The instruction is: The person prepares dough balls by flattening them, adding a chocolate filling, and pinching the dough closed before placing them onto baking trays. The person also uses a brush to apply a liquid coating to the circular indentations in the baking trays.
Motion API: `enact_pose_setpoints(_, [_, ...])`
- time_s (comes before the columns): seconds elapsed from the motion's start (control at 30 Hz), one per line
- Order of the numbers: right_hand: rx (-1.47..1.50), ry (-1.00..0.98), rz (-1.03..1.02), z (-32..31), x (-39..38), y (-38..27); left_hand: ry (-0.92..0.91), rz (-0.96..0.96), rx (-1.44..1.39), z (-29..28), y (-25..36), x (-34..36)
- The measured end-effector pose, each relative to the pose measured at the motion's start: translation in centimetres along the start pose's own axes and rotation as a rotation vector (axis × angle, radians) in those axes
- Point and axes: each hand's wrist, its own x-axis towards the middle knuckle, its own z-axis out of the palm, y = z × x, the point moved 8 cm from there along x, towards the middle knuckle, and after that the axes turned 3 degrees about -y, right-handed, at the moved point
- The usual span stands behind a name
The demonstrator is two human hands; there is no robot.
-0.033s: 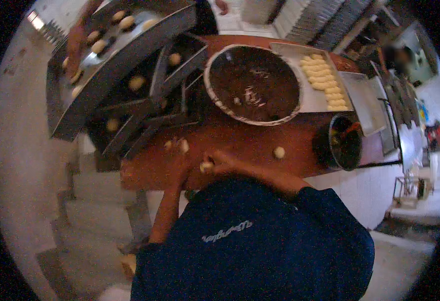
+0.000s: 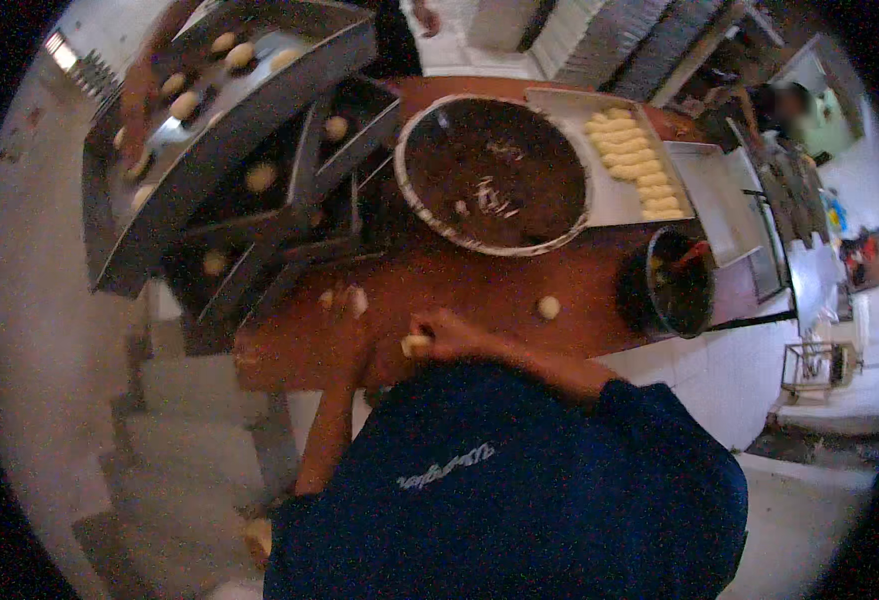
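Over the reddish-brown table (image 2: pixel 479 285), my left hand (image 2: pixel 347 330) has its fingers bent around a pale piece of dough (image 2: pixel 357 302), partly blurred and covered by them. Nearer to my body, my right hand (image 2: pixel 444 335) grips another dough piece (image 2: pixel 416 344), which sticks out on its left side. A single round dough ball (image 2: pixel 548 307) lies on the table to the right of my right hand. Beyond both hands stands a large round basin (image 2: pixel 409 200) with a pale rim and a dark brown inside.
Stacked metal trays (image 2: pixel 229 120) with dough balls fill the left, and another person's hand (image 2: pixel 139 105) reaches into the top one. A tray (image 2: pixel 614 205) of pale shaped dough rows lies right of the basin. Nearer stands a dark bucket (image 2: pixel 651 290), beside an unfilled-looking tray (image 2: pixel 724 200).
The whole view has shifted slightly, so things sit a little further left. Both hands keep nearly the same pose with the dough.
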Motion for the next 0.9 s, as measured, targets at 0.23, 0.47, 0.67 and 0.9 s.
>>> enact_pose_setpoints(0.23, [0.08, 0.504, -0.005, -8.0, -4.9, -7.1, 0.027, -0.223, -1.212, -0.7, 5.2, 1.3])
enact_pose_setpoints(0.47, [-0.955, 0.422, 0.544, -25.1, -8.3, -9.5, -0.277, 0.019, -0.769, -4.3, 10.0, 7.4])
enact_pose_setpoints(0.67, [-1.209, -0.104, 0.532, -28.6, -3.6, 0.6, -0.278, 0.309, -0.424, 2.0, 7.0, 3.1])
enact_pose_setpoints(0.9, [-1.147, -0.229, 0.376, -28.8, -0.4, 3.7, -0.576, 0.407, -0.403, 2.3, 18.6, 9.4])
